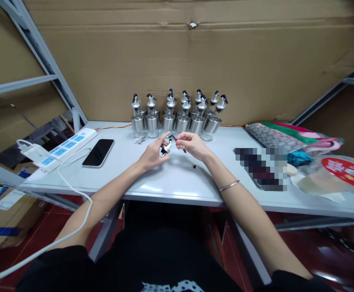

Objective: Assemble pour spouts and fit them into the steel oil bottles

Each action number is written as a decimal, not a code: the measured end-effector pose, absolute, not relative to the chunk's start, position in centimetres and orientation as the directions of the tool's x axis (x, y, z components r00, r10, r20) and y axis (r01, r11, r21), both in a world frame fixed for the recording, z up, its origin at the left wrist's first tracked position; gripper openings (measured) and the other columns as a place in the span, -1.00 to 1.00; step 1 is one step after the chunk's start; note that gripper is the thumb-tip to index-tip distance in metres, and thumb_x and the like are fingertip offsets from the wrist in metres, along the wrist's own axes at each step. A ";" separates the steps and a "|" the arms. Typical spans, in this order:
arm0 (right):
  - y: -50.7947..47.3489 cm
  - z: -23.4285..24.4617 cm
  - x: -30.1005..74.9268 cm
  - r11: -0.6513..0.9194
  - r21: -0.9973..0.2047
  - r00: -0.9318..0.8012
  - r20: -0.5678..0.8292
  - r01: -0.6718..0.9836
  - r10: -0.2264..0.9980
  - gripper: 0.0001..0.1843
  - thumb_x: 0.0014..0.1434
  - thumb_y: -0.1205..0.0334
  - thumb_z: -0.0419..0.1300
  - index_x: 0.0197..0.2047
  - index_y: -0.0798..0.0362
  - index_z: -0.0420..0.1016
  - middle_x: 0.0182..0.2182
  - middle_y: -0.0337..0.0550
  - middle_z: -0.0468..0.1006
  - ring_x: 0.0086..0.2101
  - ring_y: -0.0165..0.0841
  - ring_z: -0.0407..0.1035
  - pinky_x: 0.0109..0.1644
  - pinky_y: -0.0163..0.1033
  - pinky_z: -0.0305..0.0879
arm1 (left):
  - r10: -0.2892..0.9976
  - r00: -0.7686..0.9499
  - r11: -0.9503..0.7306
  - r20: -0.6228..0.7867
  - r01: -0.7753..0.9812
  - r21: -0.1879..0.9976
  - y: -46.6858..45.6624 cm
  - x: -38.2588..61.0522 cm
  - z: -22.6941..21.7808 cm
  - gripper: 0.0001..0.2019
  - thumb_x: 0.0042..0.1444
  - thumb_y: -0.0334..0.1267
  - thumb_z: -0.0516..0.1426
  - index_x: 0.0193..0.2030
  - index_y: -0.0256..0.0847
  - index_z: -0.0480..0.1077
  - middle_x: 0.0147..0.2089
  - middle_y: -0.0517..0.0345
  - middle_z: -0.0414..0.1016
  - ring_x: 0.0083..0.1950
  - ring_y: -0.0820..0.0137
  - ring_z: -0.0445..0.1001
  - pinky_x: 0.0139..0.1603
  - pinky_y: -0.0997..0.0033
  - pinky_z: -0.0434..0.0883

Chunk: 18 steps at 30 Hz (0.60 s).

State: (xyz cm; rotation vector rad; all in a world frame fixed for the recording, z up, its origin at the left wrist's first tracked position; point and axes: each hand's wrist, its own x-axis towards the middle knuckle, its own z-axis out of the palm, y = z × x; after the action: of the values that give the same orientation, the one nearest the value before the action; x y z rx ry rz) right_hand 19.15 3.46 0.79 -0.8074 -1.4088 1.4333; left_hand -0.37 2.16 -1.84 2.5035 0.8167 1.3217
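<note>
Between the fingertips of my left hand (152, 155) is a silver bottle pour spout (167, 148) with a black lower end, held tilted. The thumb and fingers of my right hand (194, 145) pinch a small black spout flap (172, 137) right by the spout's tip. Whether the flap is joined to the spout is too small to tell. A small black piece (194, 166) lies on the table below my right hand. Behind my hands stand several glass and steel bottles (168, 121) in rows, topped with silver spouts with black flaps.
A small silver part (139, 140) lies near the front bottles. On the left are a phone (98, 153) and a power strip (70, 147), whose white cable (82, 194) crosses over my left arm. On the right are a patterned cloth bag (274, 138) and a plastic tub (326, 178). Cardboard (119, 52) stands behind.
</note>
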 end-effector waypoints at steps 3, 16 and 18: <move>3.5 0.7 19.1 0.086 -0.980 -0.359 0.146 -0.178 0.922 -0.67 -0.28 0.20 0.45 -0.44 0.09 0.45 -0.59 -0.33 0.48 -0.54 -0.49 0.36 -0.38 -0.31 0.30 | 0.552 0.444 -0.828 0.706 0.392 0.401 2.1 -0.4 -1.8 -0.28 -0.06 -0.45 0.10 0.31 -0.19 0.06 -0.23 0.13 0.39 -0.25 0.39 0.41 -0.15 0.38 0.42; 3.5 0.4 18.9 0.092 -0.970 -0.359 0.171 -0.227 0.917 -0.68 -0.26 0.22 0.45 -0.43 0.07 0.45 -0.58 -0.36 0.48 -0.55 -0.51 0.36 -0.40 -0.33 0.28 | 0.533 0.450 -0.835 0.716 0.413 0.363 2.1 -0.4 -1.7 -0.35 -0.05 -0.46 0.08 0.26 -0.26 0.13 -0.23 0.13 0.39 -0.20 0.38 0.42 -0.11 0.38 0.42; 3.5 0.5 18.9 0.088 -0.970 -0.364 0.168 -0.226 0.916 -0.69 -0.25 0.22 0.45 -0.43 0.08 0.45 -0.59 -0.35 0.48 -0.55 -0.51 0.35 -0.41 -0.33 0.27 | 0.537 0.448 -0.833 0.715 0.416 0.365 2.1 -0.4 -1.7 -0.34 -0.05 -0.46 0.09 0.26 -0.24 0.12 -0.23 0.13 0.39 -0.20 0.38 0.42 -0.11 0.37 0.42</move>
State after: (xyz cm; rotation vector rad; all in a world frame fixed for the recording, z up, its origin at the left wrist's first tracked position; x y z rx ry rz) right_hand 18.94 3.48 0.49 -0.7467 -1.3826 1.4731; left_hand -0.39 2.12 -1.72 2.5549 0.8463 1.3368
